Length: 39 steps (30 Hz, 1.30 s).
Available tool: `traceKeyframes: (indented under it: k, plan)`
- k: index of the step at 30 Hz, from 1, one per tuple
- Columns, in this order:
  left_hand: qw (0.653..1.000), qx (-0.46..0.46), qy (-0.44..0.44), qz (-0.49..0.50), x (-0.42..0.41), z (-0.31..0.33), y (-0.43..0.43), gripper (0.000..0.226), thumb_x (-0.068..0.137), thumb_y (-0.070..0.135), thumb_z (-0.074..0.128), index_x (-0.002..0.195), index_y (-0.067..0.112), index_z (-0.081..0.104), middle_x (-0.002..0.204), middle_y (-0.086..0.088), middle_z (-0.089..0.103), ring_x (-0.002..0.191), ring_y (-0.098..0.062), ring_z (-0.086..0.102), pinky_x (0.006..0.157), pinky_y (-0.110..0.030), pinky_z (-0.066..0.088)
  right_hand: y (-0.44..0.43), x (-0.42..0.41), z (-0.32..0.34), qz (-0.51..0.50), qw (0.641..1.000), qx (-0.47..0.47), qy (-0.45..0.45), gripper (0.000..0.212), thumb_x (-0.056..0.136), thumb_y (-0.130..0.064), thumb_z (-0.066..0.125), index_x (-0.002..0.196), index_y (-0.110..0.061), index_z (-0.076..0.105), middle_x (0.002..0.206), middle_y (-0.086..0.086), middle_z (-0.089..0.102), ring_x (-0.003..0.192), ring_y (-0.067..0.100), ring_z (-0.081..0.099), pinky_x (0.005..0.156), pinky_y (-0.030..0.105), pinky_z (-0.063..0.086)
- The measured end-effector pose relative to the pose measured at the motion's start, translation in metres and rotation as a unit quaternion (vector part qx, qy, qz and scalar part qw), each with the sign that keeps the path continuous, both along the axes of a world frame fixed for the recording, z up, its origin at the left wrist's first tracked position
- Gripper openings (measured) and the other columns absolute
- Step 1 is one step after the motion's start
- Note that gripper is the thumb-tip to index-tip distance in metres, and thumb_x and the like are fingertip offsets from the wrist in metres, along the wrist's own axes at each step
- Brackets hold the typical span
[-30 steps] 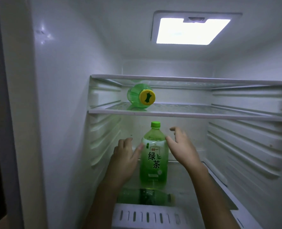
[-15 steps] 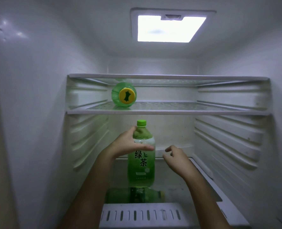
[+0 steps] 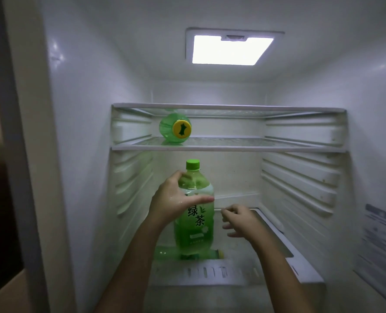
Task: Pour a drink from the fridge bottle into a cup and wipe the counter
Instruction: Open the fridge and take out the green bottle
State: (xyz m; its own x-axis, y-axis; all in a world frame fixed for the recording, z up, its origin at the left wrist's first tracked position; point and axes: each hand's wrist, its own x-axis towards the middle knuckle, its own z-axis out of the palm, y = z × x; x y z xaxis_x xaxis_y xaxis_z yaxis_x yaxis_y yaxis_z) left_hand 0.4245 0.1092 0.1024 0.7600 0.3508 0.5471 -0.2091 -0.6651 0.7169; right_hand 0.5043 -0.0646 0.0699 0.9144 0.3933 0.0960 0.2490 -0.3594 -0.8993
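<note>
A tall green tea bottle (image 3: pixel 195 227) with a green cap stands upright on the glass shelf inside the open fridge. My left hand (image 3: pixel 172 201) grips its shoulder, thumb across the front and fingers round the far side. Just to the right of the bottle, my right hand (image 3: pixel 240 221) hovers without touching it, its fingers loosely curled and holding nothing. No cup or counter is in view.
A second green bottle (image 3: pixel 175 128) with a yellow cap lies on its side on the shelf above. Under the lower glass shelf (image 3: pixel 275 224) lies a third bottle (image 3: pixel 187 254), behind a white drawer front (image 3: pixel 210 273). Ribbed fridge walls close in left and right.
My left hand went from beside the bottle to wrapping round its shoulder. My right hand let go of the bottle's right side and dropped lower. The view pulled back.
</note>
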Motion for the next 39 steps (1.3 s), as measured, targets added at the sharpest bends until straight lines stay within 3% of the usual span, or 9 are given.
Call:
traceKeyframes:
  k: [3, 6, 12, 16, 27, 36, 39]
  plan:
    - [0.999, 0.019, -0.007, -0.026, -0.017, 0.006, -0.011, 0.081, 0.038, 0.078, 0.080, 0.106, 0.038, 0.060, 0.100, 0.018, 0.069, 0.094, -0.002, 0.065, 0.085, -0.040, 0.057, -0.005, -0.018, 0.001, 0.045, 0.995, 0.035, 0.076, 0.027, 0.097, -0.026, 0.050, 0.109, -0.005, 0.062, 0.102, 0.017, 0.067, 0.088, 0.027, 0.069, 0.078, 0.041, 0.060]
    - [0.998, 0.034, 0.001, -0.047, -0.034, 0.009, -0.021, 0.087, 0.039, 0.074, 0.081, 0.112, 0.032, 0.061, 0.104, 0.014, 0.069, 0.096, -0.005, 0.066, 0.086, -0.040, 0.056, -0.012, -0.039, 0.002, 0.051, 0.988, 0.046, 0.137, 0.032, 0.093, -0.035, 0.052, 0.108, -0.009, 0.065, 0.099, 0.019, 0.070, 0.090, 0.028, 0.070, 0.080, 0.041, 0.060]
    - [0.998, 0.021, -0.008, -0.063, -0.079, 0.009, -0.037, 0.082, 0.040, 0.067, 0.087, 0.110, 0.033, 0.060, 0.103, 0.014, 0.068, 0.095, -0.005, 0.065, 0.084, -0.034, 0.057, -0.032, -0.092, -0.004, 0.042, 0.983, 0.038, 0.174, 0.037, 0.097, -0.039, 0.041, 0.111, -0.010, 0.058, 0.103, 0.022, 0.067, 0.094, 0.030, 0.068, 0.079, 0.042, 0.059]
    - [0.997, 0.036, -0.011, -0.070, -0.120, 0.008, -0.049, 0.096, 0.034, 0.075, 0.080, 0.115, 0.029, 0.059, 0.104, 0.015, 0.065, 0.097, -0.006, 0.064, 0.082, -0.031, 0.057, -0.043, -0.137, -0.012, 0.035, 0.976, 0.071, 0.201, 0.034, 0.098, -0.036, 0.040, 0.108, -0.009, 0.058, 0.101, 0.021, 0.067, 0.089, 0.030, 0.069, 0.074, 0.039, 0.060]
    - [0.988, 0.029, 0.005, -0.149, -0.243, -0.001, -0.091, 0.085, 0.042, 0.065, 0.086, 0.113, 0.025, 0.062, 0.105, 0.009, 0.071, 0.096, -0.011, 0.069, 0.088, -0.044, 0.056, -0.105, -0.276, -0.037, 0.013, 0.977, 0.085, 0.194, 0.031, 0.096, -0.039, 0.045, 0.103, -0.014, 0.061, 0.093, 0.018, 0.070, 0.077, 0.025, 0.071, 0.064, 0.032, 0.058]
    - [0.983, 0.029, 0.030, -0.176, -0.317, -0.001, -0.139, 0.074, 0.047, 0.058, 0.089, 0.110, 0.031, 0.063, 0.101, 0.013, 0.072, 0.092, -0.003, 0.069, 0.086, -0.041, 0.057, -0.155, -0.349, -0.050, -0.009, 0.971, 0.123, 0.207, 0.028, 0.090, -0.034, 0.049, 0.108, -0.018, 0.064, 0.091, 0.016, 0.074, 0.084, 0.027, 0.073, 0.072, 0.038, 0.061]
    - [0.983, 0.024, 0.037, -0.179, -0.344, -0.005, -0.156, 0.070, 0.048, 0.053, 0.092, 0.108, 0.033, 0.063, 0.099, 0.017, 0.072, 0.091, 0.000, 0.068, 0.083, -0.033, 0.056, -0.172, -0.374, -0.054, -0.008, 0.969, 0.126, 0.213, 0.025, 0.090, -0.033, 0.050, 0.107, -0.021, 0.064, 0.086, 0.013, 0.075, 0.082, 0.026, 0.073, 0.072, 0.038, 0.061]
